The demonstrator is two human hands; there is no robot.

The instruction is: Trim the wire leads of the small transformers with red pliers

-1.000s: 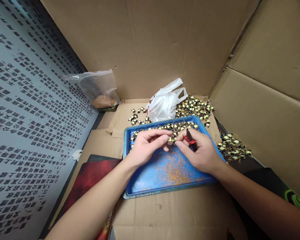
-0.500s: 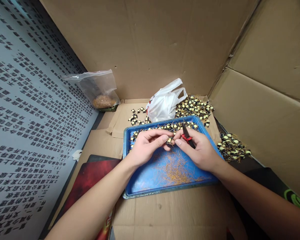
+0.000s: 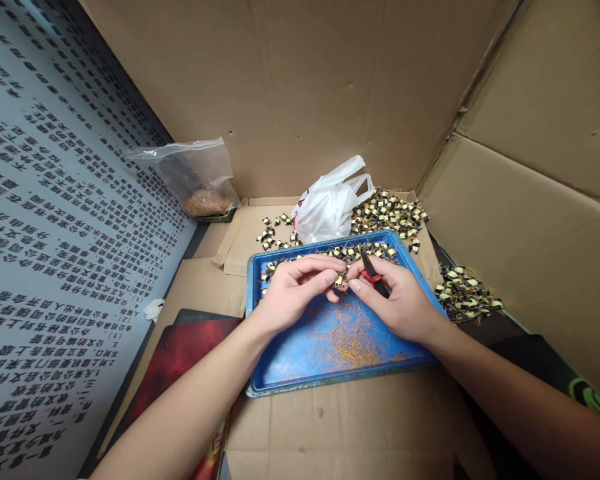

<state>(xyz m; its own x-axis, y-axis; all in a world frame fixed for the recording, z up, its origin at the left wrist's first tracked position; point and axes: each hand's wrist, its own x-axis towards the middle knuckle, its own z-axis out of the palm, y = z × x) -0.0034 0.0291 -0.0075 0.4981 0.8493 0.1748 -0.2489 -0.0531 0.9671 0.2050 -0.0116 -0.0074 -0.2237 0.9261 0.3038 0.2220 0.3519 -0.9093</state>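
Over the blue tray (image 3: 280,381) both hands meet near the middle. Between thumb and fingers, my left hand (image 3: 300,293) pinches a small yellow-and-black transformer (image 3: 339,281) with thin copper-coloured leads. My right hand (image 3: 397,297) is closed around red-handled wire cutters (image 3: 375,277), whose dark tips point up and away. Its thumb and index finger also come together at the transformer's leads; whether they grip a lead is too small to tell. Many similar transformers (image 3: 350,253) line the tray's far side, and wire clippings (image 3: 355,340) lie scattered on its floor.
Behind the tray sits a white plastic bag (image 3: 325,207) beside a heap of transformers (image 3: 390,217). Another pile (image 3: 467,293) lies to the right. A clear zip bag (image 3: 205,187) of copper-coloured bits stands back left. Cardboard walls (image 3: 300,87) enclose the back and right.
The cutters in my right hand have tilted and shifted slightly left. Both hands otherwise stay nearly in place, with small finger movements around the transformer.
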